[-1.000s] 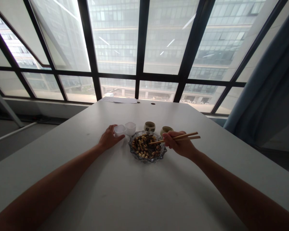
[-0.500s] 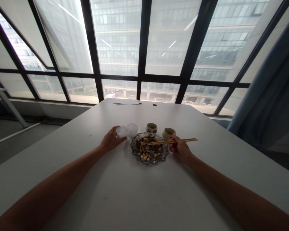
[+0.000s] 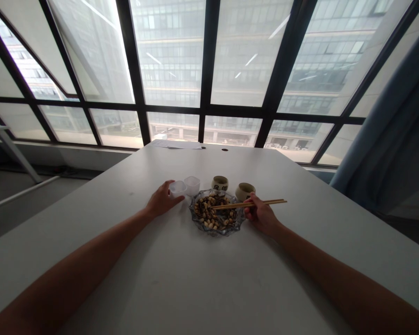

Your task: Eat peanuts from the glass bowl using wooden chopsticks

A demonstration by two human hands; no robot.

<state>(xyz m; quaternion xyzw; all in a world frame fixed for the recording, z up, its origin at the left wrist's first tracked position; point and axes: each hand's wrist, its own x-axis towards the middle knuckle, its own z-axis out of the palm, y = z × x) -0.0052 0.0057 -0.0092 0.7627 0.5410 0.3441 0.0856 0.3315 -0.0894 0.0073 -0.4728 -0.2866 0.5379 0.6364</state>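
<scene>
A pair of wooden chopsticks [image 3: 270,202] is gripped in my right hand [image 3: 261,215], their tips down among the nuts and dark seeds [image 3: 209,224] in a scalloped glass bowl [image 3: 217,232]. My left hand [image 3: 162,201] is wrapped round the near side of a small translucent white cup [image 3: 178,188], thumb in front and fingers behind. Touching or close to it stands a second translucent cup [image 3: 192,185]. Behind the bowl are two small beige ceramic cups with dark characters, one cup [image 3: 219,183] in the middle and another cup [image 3: 245,190] partly covered by my right hand.
The white table [image 3: 181,279] stretches forward to a wall of windows [image 3: 172,70]. Sheets of paper [image 3: 181,145] lie at its far edge, near dark round holes. A blue curtain [image 3: 380,139] hangs on the right.
The whole view has shifted very slightly. Both hands keep their holds, and the chopstick tips stay in nearly the same spot in the bowl.
</scene>
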